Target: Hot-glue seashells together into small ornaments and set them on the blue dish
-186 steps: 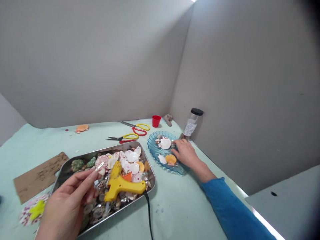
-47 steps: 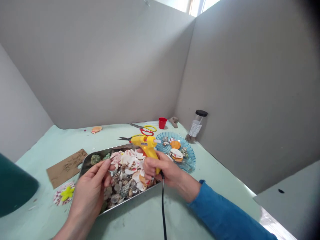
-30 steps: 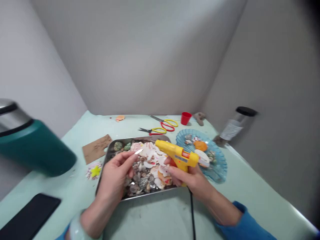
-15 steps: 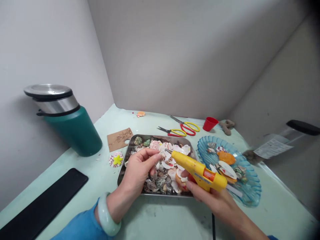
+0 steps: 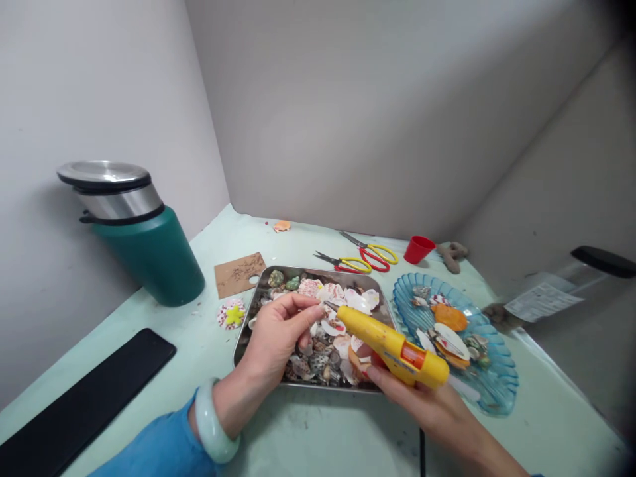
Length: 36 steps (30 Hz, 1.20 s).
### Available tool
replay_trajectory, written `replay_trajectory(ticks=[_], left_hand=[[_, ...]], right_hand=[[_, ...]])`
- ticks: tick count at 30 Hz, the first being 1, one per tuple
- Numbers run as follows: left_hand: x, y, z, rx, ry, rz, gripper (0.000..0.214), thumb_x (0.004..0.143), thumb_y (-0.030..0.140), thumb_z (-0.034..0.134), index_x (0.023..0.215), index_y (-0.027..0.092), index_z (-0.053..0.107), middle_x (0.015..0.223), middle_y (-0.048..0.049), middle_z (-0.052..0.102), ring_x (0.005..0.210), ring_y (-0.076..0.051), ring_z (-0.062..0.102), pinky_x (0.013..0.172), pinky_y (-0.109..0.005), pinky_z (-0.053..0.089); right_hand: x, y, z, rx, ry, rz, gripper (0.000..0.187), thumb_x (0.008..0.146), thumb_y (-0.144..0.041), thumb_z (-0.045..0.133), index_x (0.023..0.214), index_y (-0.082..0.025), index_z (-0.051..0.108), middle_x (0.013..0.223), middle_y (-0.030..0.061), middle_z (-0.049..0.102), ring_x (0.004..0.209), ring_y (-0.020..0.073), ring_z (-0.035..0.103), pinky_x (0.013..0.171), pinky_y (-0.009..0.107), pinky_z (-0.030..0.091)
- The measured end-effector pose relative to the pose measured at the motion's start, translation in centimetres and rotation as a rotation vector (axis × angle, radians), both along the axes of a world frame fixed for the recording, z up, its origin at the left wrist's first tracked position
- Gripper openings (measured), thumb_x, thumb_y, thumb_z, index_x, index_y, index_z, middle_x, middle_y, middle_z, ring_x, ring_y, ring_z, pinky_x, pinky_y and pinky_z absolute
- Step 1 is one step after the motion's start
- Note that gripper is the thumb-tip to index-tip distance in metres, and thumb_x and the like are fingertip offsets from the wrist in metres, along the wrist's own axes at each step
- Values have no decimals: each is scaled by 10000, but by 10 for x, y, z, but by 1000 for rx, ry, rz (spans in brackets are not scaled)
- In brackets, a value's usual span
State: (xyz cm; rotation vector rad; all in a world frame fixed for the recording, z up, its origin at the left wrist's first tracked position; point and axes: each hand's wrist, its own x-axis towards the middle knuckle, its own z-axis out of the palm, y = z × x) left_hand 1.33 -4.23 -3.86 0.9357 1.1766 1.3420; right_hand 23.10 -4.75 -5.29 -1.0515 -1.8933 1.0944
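My right hand (image 5: 412, 391) is wrapped round the handle of a yellow hot glue gun (image 5: 390, 338), with a white glue stick (image 5: 464, 387) jutting from its back. Its dark nozzle points left, right by the fingertips of my left hand (image 5: 278, 334). Thumb and forefinger of that hand are pinched together; whatever sits between them is too small to make out. Both hands hover over a metal tray (image 5: 242, 344) full of seashells (image 5: 318, 361), partly covering it. A jade-coloured bangle (image 5: 214, 424) circles my left wrist.
Left of the tray lie a cardboard piece (image 5: 238, 275), a shell with a yellow star (image 5: 232, 315) and a black phone (image 5: 119, 384). A green bottle (image 5: 154, 258) stands behind. Beyond are scissors (image 5: 355, 262) and a red cup (image 5: 419, 250); a blue plate (image 5: 504, 371) holds shells at right.
The glue gun's nozzle has shifted slightly left, closer to my left fingertips. My left hand keeps its pinch in nearly the same place. The view has shifted a little.
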Motion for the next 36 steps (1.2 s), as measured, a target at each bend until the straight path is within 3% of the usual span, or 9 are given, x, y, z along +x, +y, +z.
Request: replay_trajectory(ticks=[6,11,16,20,27,36], left_hand=[[-1,0,1,-14,-25,4,221,710,339,756,773,160,644,428,79,478,385,-38,378,436,-179,260],[-1,0,-3,-8,-53,-2,212,723,326,751,785,154,643,428,80,482,388,-32,374,436,-169,254],[-1,1,-3,-29,-129,-25,198,730,300,745,787,145,635,435,81,478,393,-23,366,445,-158,255],[-2,3,-3,-42,-174,-35,195,729,287,749,789,143,632,421,87,464,387,-21,360,443,-154,248],[-2,2,-2,-62,-191,-76,207,716,295,761,768,144,629,401,92,453,379,-20,360,452,-152,265],[-3,5,-5,-72,-219,-79,201,712,291,766,767,143,642,404,96,450,377,-20,363,454,-150,302]], right_hand=[[-4,0,5,-42,3,-89,227,815,-398,636,945,-231,717,719,31,681,640,192,631,643,329,551],[-6,-4,7,-72,-15,-150,242,805,-391,646,947,-213,728,772,38,717,716,209,677,738,332,577],[-6,-4,6,-66,8,-87,214,795,-325,664,969,-218,729,922,50,754,850,228,707,815,315,578],[-5,-2,6,-47,32,-48,209,802,-338,652,945,-211,737,914,61,761,860,242,713,813,321,583],[-6,-4,10,-45,-41,-125,258,815,-354,636,982,-185,735,866,64,761,762,219,719,711,283,602],[-8,-2,2,-40,28,-57,231,793,-344,653,964,-211,736,909,54,768,825,232,726,776,299,601]])
